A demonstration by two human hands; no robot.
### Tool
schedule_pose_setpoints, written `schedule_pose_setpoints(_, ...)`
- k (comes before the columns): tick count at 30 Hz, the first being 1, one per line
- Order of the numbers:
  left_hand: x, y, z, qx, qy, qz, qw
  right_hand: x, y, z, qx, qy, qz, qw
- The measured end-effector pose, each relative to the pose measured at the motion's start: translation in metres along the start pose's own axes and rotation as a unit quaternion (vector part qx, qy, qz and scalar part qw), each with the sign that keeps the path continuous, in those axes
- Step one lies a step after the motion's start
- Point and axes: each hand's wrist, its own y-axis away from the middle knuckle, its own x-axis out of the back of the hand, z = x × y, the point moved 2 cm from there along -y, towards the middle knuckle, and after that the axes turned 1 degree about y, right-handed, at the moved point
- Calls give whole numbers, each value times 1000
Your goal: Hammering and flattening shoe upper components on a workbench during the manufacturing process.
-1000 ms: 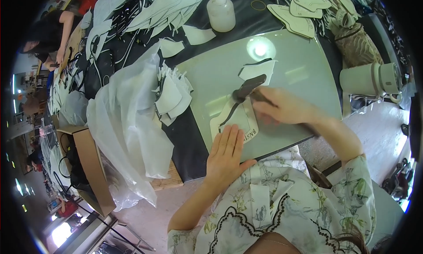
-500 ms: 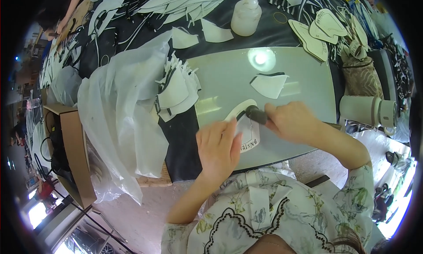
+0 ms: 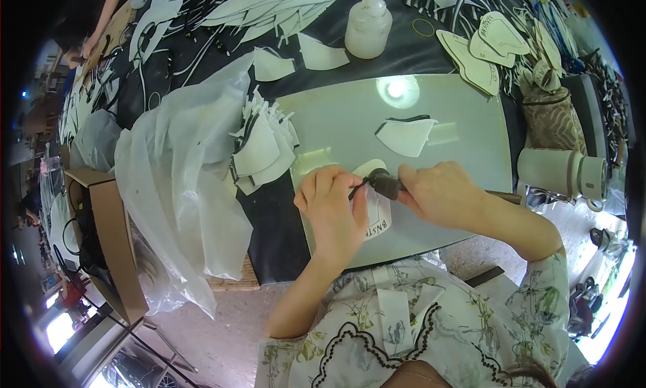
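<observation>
My right hand (image 3: 441,194) is closed round the handle of a dark-headed hammer (image 3: 385,185), whose handle end shows past my wrist. The hammer head is over a cream template card (image 3: 379,226) with writing and drawn lines, lying on the grey-green board (image 3: 457,126). Beside the head, my left hand (image 3: 333,210) pinches a thin black strip (image 3: 356,189) at the card's upper left edge. How far the strip runs under the hammer and fingers is hidden. Farther up the board lies a white cut piece (image 3: 407,138) with a black top edge.
Left of the board sit a stack of white cut pieces (image 3: 259,149), a clear plastic bag (image 3: 182,166) and a cardboard box (image 3: 116,233). Behind are a squeeze bottle (image 3: 369,28) and two loose pieces (image 3: 321,53). Cream templates (image 3: 471,62) and a flask (image 3: 558,173) are on the right.
My left fingers have closed into a pinch on the black strip, and the hammer head has tilted slightly beside them. The view has shifted a little.
</observation>
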Motion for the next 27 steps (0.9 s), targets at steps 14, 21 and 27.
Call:
schedule_pose_setpoints(14, -8, 19, -4, -144, -69, 13, 987, 0, 2, 3, -10, -19, -5, 1000)
schedule_pose_setpoints(21, -11, 24, -3, -156, -86, 43, 983, 7, 0, 1, 31, -24, 80, 996)
schedule_pose_setpoints(27, -10, 23, 0, -144, -77, 34, 986, 2, -1, -2, 35, 5, 32, 999)
